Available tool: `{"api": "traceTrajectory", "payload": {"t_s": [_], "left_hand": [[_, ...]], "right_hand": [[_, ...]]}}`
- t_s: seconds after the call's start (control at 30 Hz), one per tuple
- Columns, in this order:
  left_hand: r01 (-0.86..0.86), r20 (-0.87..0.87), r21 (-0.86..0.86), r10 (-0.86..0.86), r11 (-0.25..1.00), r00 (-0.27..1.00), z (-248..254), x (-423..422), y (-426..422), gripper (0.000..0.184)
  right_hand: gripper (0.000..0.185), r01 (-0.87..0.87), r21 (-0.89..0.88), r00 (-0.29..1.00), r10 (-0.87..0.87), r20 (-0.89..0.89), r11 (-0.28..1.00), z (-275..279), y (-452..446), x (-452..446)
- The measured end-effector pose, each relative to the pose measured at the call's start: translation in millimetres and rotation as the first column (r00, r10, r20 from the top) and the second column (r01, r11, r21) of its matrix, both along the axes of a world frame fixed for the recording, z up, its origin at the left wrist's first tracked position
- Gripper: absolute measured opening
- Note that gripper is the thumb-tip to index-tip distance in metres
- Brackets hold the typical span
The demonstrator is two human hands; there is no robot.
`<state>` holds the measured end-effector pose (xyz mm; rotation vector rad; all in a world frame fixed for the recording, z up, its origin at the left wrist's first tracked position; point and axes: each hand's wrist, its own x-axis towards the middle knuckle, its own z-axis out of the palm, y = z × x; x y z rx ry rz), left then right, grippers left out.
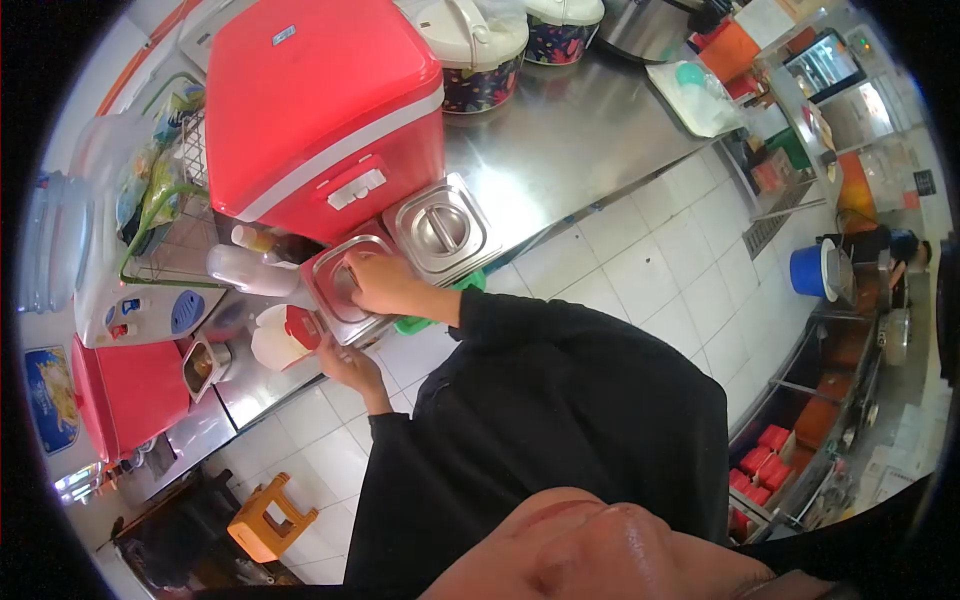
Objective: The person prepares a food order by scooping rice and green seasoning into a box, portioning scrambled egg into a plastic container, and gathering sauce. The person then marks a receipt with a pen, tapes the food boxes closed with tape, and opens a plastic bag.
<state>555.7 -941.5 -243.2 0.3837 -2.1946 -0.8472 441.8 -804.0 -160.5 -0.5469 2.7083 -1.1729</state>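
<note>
My left hand [352, 368] is at the counter's front edge, its fingers closed on the side of a red and white paper carton [283, 336]. Just above it, my right hand [385, 284] is over a rectangular stainless steel pan [347, 323], fingers bent down inside its rim. What those fingers hold is hidden, and I cannot tell whether the pan has a lid on. Beside it sits a second steel pan under a lid [440, 232] with a bar handle. A green object [412, 325] shows partly below my right wrist.
A big red cooler box [325, 110] stands behind the pans. Bottles [250, 270] lie to its left, near a wire basket [165, 240]. Floral-patterned pots [480, 80] stand further along the steel counter [570, 140]. On the tiled floor are an orange stool [268, 520] and a blue bucket [812, 270].
</note>
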Motion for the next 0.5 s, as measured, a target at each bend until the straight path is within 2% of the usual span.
{"api": "traceTrajectory", "payload": {"t_s": [0.07,0.1,0.13,0.2,0.23,0.3,0.37,0.43,0.5], "left_hand": [[0.195,0.150,-0.349,-0.151,0.917,0.977,26.0,-21.1,-0.5,0.035],[0.260,0.154,-0.449,-0.212,0.855,0.965,30.0,-29.9,0.9,0.038],[0.335,0.162,-0.396,-0.294,0.855,0.942,24.8,-36.8,0.3,0.037],[0.394,0.255,-0.381,-0.314,0.837,0.914,18.0,-45.9,-2.0,0.038],[0.409,0.336,-0.390,-0.286,0.825,0.898,15.3,-50.9,-1.7,0.038],[0.439,0.571,-0.458,-0.123,0.773,0.812,14.8,-66.1,-2.8,0.038],[0.505,0.737,-0.488,0.027,0.712,0.675,18.4,-80.5,-2.9,0.039],[0.544,0.810,-0.474,0.101,0.693,0.577,34.5,-86.0,0.8,0.039],[0.502,0.807,-0.478,0.135,0.720,0.575,61.4,-80.6,8.7,0.040]], "right_hand": [[0.048,-0.033,-0.096,0.999,0.033,-0.006,0.995,19.1,18.9,-0.6],[0.047,-0.050,-0.143,0.999,0.049,-0.012,0.988,28.0,28.1,-1.3],[0.047,-0.055,-0.187,0.998,0.051,-0.022,0.981,35.3,36.5,-1.0],[0.048,-0.061,-0.273,0.998,0.051,-0.044,0.960,49.8,51.8,0.0],[0.048,-0.046,-0.273,0.999,0.051,0.010,0.961,60.2,59.9,0.5],[0.047,-0.017,-0.273,0.991,0.052,0.122,0.962,76.8,74.4,2.8],[0.046,-0.008,-0.329,0.994,0.042,0.099,0.944,78.3,86.0,3.8],[0.046,0.001,-0.408,0.996,0.034,0.079,0.913,78.5,97.5,4.2],[0.046,0.025,-0.442,0.990,0.038,0.132,0.897,77.5,107.8,2.1]]}}
